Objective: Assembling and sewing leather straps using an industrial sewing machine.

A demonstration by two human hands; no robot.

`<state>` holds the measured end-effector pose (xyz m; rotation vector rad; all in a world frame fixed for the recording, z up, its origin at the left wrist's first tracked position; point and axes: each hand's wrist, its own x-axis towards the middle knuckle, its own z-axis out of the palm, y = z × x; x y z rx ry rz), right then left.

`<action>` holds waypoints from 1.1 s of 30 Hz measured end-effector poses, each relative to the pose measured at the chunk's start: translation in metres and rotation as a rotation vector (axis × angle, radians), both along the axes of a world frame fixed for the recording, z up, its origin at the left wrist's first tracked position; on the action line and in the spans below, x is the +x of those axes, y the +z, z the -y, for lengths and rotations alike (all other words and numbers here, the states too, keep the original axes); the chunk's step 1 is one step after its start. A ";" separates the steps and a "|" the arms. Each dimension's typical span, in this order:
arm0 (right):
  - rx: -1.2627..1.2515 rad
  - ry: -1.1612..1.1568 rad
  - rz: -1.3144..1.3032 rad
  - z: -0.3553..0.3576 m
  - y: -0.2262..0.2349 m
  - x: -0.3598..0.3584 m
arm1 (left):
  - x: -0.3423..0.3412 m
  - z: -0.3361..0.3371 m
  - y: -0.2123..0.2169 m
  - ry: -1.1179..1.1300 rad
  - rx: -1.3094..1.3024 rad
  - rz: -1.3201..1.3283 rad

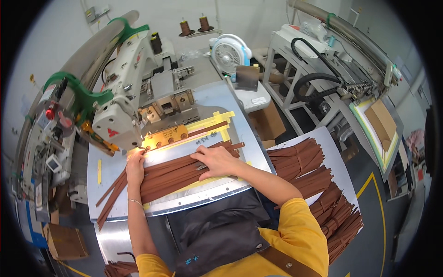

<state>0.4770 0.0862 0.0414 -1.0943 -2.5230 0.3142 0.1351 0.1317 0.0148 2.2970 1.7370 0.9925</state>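
Long flat brown strips (164,181) lie side by side across the pale work plate of a sewing machine (113,121). Close below the machine head, my left hand (135,170) has its fingertips pressed together at the end of a strip; the exact grip is partly hidden. My right hand (216,161) rests over the strips' right part, fingers bent across them. Between its thumb and fingers shows a pointed metal tool, probably thread snips (200,167), mostly covered by the palm. A brass-coloured clamp plate (165,137) lies beyond the strips, with one brown strip (210,129) along it.
Bundled brown strips (297,157) cover a white board at my right. Behind it stand a white fan (229,54) and an open carton (270,122). Another machine (341,83) is at far right. Yellow tape (221,116) marks the plate. A cardboard box (65,241) sits lower left.
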 end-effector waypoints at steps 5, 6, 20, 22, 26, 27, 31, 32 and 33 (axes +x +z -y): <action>0.029 0.029 -0.023 0.000 -0.002 -0.001 | -0.009 -0.003 -0.009 -0.015 0.026 0.003; 0.018 0.035 -0.021 0.001 -0.002 -0.001 | -0.009 -0.002 -0.009 -0.020 0.030 -0.002; 0.010 0.033 -0.002 0.000 -0.001 0.000 | -0.008 -0.004 -0.007 -0.004 0.003 0.002; 0.033 0.046 -0.021 0.000 -0.001 -0.001 | -0.009 -0.003 -0.008 -0.021 0.043 0.018; 0.011 0.043 0.015 0.001 0.002 -0.002 | -0.010 -0.002 -0.008 -0.009 0.017 0.043; 0.018 0.040 0.008 0.001 0.001 -0.002 | -0.009 -0.002 -0.007 -0.008 0.011 0.035; 0.040 0.044 -0.005 0.000 -0.002 -0.001 | -0.004 0.001 0.000 -0.029 0.014 0.035; 0.040 0.042 -0.005 0.000 -0.002 0.000 | -0.004 0.001 -0.001 -0.031 0.014 0.034; 0.040 0.046 -0.008 0.000 -0.003 -0.001 | -0.006 0.001 -0.002 -0.022 0.021 0.034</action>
